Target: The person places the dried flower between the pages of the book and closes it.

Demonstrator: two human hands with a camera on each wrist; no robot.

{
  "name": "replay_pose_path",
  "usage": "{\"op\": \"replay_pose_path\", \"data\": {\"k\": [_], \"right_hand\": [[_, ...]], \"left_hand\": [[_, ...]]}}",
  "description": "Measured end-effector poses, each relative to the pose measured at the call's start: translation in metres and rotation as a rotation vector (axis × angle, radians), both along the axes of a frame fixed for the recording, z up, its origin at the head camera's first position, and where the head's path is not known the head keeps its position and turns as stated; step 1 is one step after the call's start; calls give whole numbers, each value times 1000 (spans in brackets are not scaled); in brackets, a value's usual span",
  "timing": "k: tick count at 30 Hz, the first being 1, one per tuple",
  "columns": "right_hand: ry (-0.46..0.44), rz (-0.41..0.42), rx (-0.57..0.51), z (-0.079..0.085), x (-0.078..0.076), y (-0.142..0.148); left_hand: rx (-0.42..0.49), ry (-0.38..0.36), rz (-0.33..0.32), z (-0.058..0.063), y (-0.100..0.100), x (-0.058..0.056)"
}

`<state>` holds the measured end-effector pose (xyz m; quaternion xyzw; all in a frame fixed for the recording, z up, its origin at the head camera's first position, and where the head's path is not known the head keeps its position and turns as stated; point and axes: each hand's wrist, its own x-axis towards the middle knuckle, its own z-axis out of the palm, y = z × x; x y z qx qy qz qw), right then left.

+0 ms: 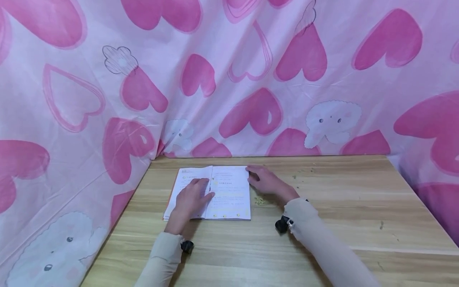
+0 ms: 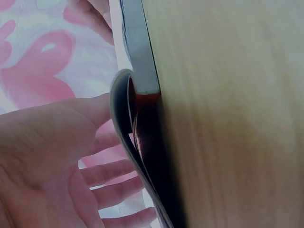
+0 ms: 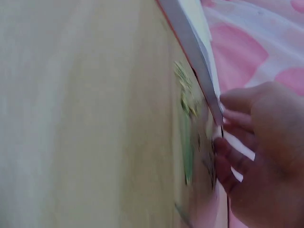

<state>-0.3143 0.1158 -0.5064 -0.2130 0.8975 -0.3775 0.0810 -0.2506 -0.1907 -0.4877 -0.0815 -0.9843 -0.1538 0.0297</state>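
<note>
An open book [image 1: 229, 199] lies on the wooden table, its two white pages printed with text and small yellow marks. My left hand [image 1: 191, 198] rests over the left page near the spine, fingers spread and fairly straight. In the left wrist view, the thumb touches the page's curved lower edge [image 2: 122, 102]. At the book's upper right corner is my right hand [image 1: 267, 180]. Its bent thumb and fingers pinch the book's edge in the right wrist view, where the book's side [image 3: 192, 47] shows. The right fingertips are partly hidden there.
Yellow-green dry bits [image 1: 259, 200] lie on the wooden table [image 1: 251, 255] beside the book's right edge. More small specks dot the right side. A pink heart-patterned cloth [image 1: 215, 107] hangs behind the table and along its left and right sides.
</note>
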Motion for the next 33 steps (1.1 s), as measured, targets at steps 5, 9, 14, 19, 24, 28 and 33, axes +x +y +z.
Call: {"op": "replay_pose_path", "data": {"k": [5,9,14,19,24,28,33], "right_hand": [[-123,-46,-227,7,2,12],[-40,-85,-218,15,0,22],[35,-101,-140,17,2,37],[14,-137,-54,16,15,53],[34,-131,28,13,28,65],[78,-97,130,12,37,71],[45,-104,212,14,46,75]], "left_hand": [[1,-19,17,1,0,0],[4,-24,14,3,1,-1],[4,-31,18,5,2,-1],[-10,-41,18,5,3,0],[-17,-47,19,4,2,-2],[-11,-45,19,3,1,-2],[0,-34,10,1,0,-4]]}}
